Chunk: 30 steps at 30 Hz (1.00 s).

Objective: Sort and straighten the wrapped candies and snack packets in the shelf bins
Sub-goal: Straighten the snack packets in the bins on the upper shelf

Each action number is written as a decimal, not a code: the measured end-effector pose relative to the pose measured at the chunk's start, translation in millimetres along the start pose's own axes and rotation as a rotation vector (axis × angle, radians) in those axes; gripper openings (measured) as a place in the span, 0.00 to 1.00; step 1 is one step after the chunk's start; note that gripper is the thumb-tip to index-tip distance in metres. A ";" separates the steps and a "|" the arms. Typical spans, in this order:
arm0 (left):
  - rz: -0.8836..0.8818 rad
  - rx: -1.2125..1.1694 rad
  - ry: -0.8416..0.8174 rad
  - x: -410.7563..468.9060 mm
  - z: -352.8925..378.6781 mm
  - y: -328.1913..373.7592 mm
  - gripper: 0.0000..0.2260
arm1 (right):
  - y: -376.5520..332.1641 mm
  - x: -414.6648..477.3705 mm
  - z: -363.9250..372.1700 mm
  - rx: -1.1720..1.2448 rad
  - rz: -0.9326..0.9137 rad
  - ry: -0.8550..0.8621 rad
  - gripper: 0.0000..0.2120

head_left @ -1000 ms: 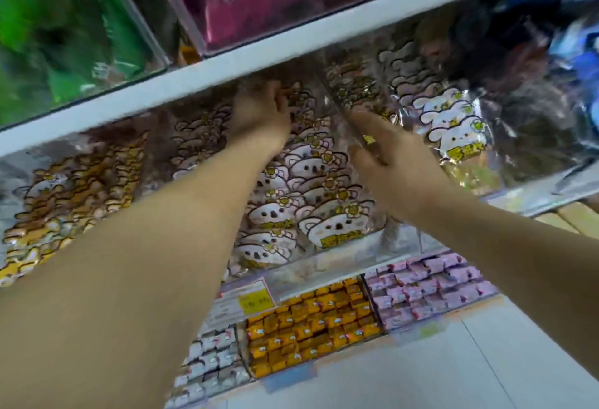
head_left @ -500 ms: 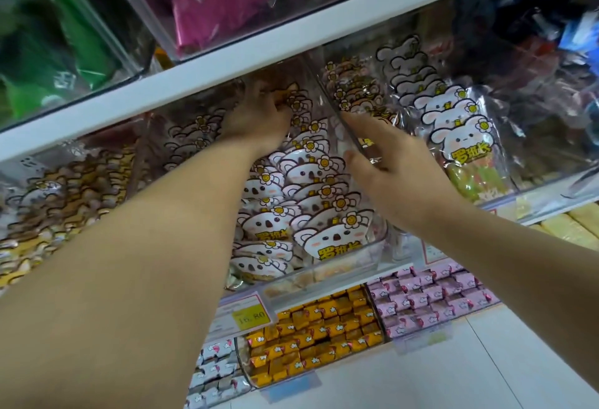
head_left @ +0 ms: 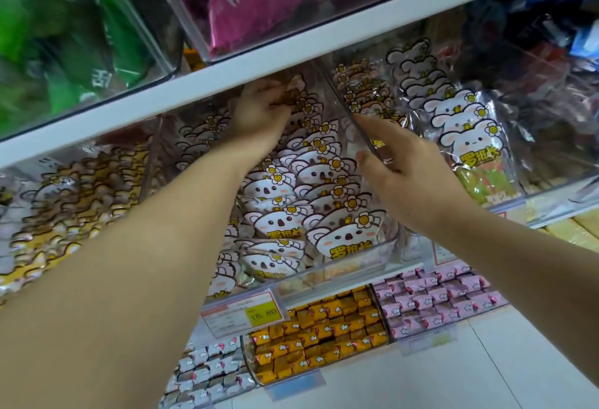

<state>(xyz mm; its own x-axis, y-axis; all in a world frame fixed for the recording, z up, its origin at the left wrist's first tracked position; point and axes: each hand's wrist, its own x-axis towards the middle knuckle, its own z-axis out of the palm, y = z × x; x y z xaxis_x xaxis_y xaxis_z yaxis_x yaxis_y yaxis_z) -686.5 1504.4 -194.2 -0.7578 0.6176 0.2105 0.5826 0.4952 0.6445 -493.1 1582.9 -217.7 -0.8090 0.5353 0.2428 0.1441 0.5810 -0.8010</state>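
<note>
My left arm stretches deep under the shelf [head_left: 291,61] — left hand [head_left: 259,113] curled, fingers gripping a koala packet [head_left: 293,95] at the back of the middle bin [head_left: 340,267]. Right hand [head_left: 400,163] lies along the clear divider [head_left: 340,97], fingers nearly straight, holding nothing

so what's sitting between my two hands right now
Head view: rows of koala-face packets fill the stretch between the left hand and the right hand.

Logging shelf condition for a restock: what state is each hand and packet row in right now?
Left hand: grips the back koala packet.
Right hand: open, fingers against the clear divider.
Koala packets: standing in overlapping rows.
Rabbit packets: upright, one row.
</note>
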 end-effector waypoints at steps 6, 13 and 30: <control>0.116 0.007 0.049 -42.5 -10.9 11.4 0.22 | -0.9 -1.1 -0.1 0.012 0.005 0.021 0.20; 0.306 0.058 0.031 -106.7 -46.7 11.4 0.21 | -7.9 -9.4 5.7 -0.148 0.014 0.074 0.21; 0.335 -0.176 0.078 -198.1 -174.7 -52.0 0.18 | -151.5 -34.6 113.9 -0.064 -0.141 0.131 0.16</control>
<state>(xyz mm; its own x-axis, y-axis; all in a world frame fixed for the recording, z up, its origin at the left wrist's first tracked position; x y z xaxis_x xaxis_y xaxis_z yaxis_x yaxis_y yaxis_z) -618.1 1249.6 -140.9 -0.5584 0.6753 0.4818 0.7473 0.1574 0.6456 -551.9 1406.6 -167.0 -0.7432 0.5187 0.4225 0.0736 0.6911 -0.7190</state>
